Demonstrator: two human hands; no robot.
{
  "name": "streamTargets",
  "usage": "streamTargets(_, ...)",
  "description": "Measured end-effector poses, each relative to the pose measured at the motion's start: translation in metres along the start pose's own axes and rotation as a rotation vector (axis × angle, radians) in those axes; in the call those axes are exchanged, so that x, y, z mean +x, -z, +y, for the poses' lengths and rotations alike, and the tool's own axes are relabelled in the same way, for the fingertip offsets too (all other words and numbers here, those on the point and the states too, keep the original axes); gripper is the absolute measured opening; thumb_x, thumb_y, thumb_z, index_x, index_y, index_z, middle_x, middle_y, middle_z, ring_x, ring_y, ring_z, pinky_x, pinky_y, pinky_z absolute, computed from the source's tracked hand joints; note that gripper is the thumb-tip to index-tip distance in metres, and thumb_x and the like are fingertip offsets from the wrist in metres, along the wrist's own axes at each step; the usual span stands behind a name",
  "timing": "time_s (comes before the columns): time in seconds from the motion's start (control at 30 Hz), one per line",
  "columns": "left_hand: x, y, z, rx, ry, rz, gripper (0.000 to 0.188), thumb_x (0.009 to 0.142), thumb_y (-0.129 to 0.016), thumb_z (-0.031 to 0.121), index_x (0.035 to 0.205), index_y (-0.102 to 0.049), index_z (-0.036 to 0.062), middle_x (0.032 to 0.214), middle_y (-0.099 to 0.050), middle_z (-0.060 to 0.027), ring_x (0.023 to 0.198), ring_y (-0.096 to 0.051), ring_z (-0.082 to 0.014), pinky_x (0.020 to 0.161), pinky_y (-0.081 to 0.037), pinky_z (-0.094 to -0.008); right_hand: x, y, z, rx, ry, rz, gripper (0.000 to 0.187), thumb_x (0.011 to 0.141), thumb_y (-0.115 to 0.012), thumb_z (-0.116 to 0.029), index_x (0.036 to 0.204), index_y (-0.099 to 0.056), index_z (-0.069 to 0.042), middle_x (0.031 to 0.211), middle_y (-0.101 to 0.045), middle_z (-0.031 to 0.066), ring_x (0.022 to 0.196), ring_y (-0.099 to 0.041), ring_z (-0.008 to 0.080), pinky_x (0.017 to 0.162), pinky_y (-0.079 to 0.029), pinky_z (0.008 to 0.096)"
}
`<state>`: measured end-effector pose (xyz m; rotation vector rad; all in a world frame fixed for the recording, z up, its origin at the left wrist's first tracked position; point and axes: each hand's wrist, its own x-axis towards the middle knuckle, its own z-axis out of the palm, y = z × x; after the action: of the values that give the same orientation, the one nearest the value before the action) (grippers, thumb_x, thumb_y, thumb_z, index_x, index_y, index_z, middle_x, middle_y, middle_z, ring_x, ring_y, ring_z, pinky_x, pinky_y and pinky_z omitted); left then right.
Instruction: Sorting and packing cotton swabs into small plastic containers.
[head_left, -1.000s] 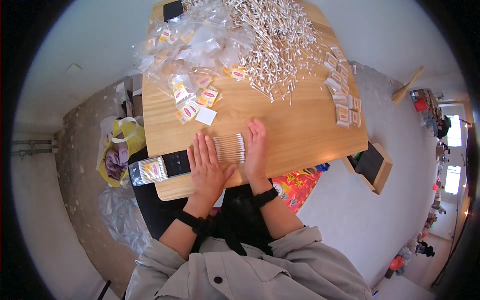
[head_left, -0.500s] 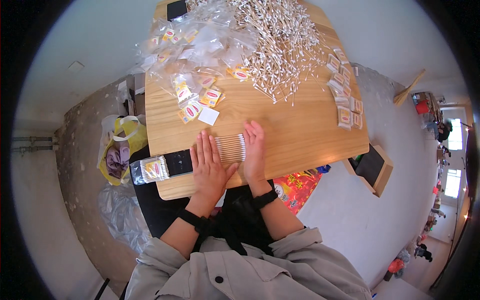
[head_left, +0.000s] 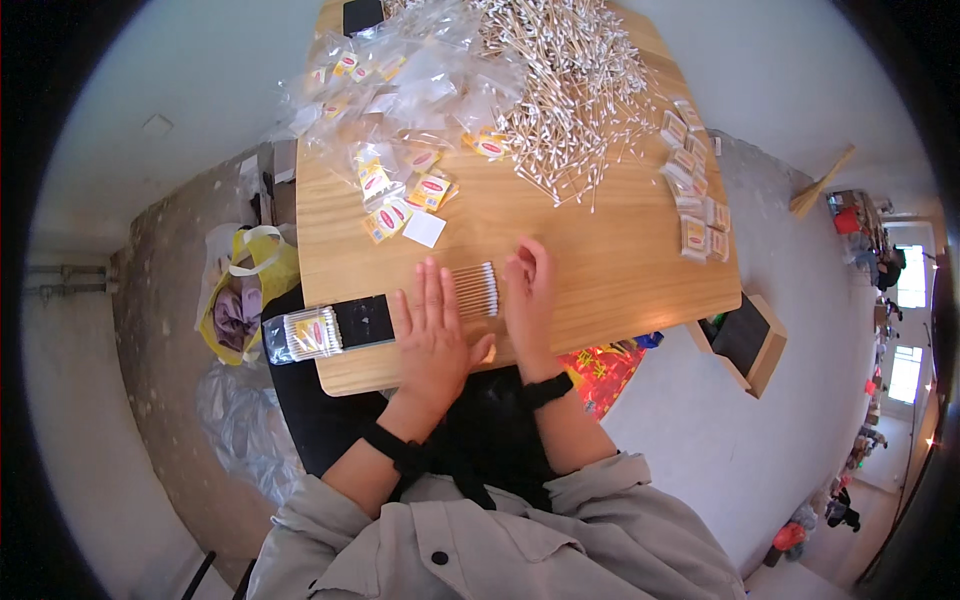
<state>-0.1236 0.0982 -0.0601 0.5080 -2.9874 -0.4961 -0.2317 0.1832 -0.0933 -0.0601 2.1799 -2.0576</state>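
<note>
A flat row of cotton swabs (head_left: 477,290) lies side by side on the wooden table (head_left: 640,280). My left hand (head_left: 433,325) rests flat over the left part of the row, fingers stretched out. Just past the row's right-hand tips is my right hand (head_left: 530,295), loosely curled on its edge with nothing visible in it. Left of my left hand, a black strip (head_left: 362,322) lies near the table's front edge. At its outer end, a clear bag holding packed swabs and a yellow card (head_left: 310,332) reaches over the table's left corner.
A large heap of loose swabs (head_left: 570,90) covers the back. Clear plastic bags (head_left: 420,80) and yellow cards (head_left: 430,190) lie back left, beside a white card (head_left: 424,230). Several filled packs (head_left: 693,235) line the right edge. An open cardboard box (head_left: 765,345) stands beyond the table.
My left hand has slid right, covering more of the swab row. The right hand has shifted right, away from the tips, and its fingers are more curled.
</note>
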Motion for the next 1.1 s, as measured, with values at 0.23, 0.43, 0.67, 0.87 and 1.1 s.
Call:
streamTargets(0.23, 0.007, -0.015, 0.006, -0.092, -0.030, -0.011, 0.107, 0.071, -0.073, 0.052, 0.145, -0.024, -0.0074, 0.155, -0.017, -0.0262, 0.146, -0.014, -0.0379, 0.115, -0.012, -0.0553, 0.050, 0.013, -0.013, -0.542, 0.164, -0.428, 0.013, 0.076, -0.071, -0.016, 0.086, -0.069, -0.007, 0.076, -0.065, 0.0078, 0.072, -0.064, 0.0212, 0.067, -0.051, 0.0332)
streamTargets(0.43, 0.007, -0.019, 0.006, -0.044, -0.032, 0.007, 0.111, 0.066, -0.076, 0.054, 0.145, -0.027, -0.0056, 0.155, -0.020, -0.0217, 0.146, -0.016, -0.0335, 0.116, -0.012, -0.0540, 0.062, 0.015, -0.013, -0.664, 0.146, -0.462, 0.011, 0.077, -0.070, -0.016, 0.085, -0.069, -0.009, 0.077, -0.066, 0.0081, 0.072, -0.064, 0.0223, 0.065, -0.051, 0.0351)
streamTargets(0.67, 0.006, -0.018, 0.002, -0.072, -0.017, -0.030, 0.108, 0.070, -0.072, 0.055, 0.146, -0.025, -0.0062, 0.155, -0.021, -0.0214, 0.146, -0.016, -0.0335, 0.116, -0.011, -0.0534, 0.038, 0.018, -0.002, -0.533, 0.263, -0.034, 0.014, 0.087, -0.060, -0.014, 0.099, -0.062, -0.008, 0.090, -0.060, 0.0116, 0.079, -0.061, 0.0284, 0.066, -0.049, 0.0390)
streamTargets(0.87, -0.001, -0.019, -0.013, 0.032, -0.008, -0.028, 0.108, 0.071, -0.068, 0.059, 0.147, -0.025, -0.0032, 0.156, -0.021, -0.0173, 0.147, -0.016, -0.0292, 0.117, -0.011, -0.0504, -0.009, -0.012, -0.011, -0.918, 0.484, -0.231, 0.016, 0.087, -0.059, -0.014, 0.102, -0.061, -0.008, 0.086, -0.056, 0.0118, 0.080, -0.059, 0.0320, 0.066, -0.048, 0.0432)
streamTargets(1.1, -0.025, 0.003, -0.055, 0.110, 0.016, -0.021, 0.108, 0.069, -0.070, 0.056, 0.146, -0.026, -0.0046, 0.156, -0.021, -0.0178, 0.147, -0.016, -0.0295, 0.117, -0.011, -0.0501, -0.035, -0.052, -0.012, -0.954, 0.587, -0.393, 0.023, 0.085, -0.059, -0.011, 0.107, -0.061, -0.012, 0.089, -0.057, 0.0095, 0.081, -0.060, 0.0300, 0.067, -0.048, 0.0427)
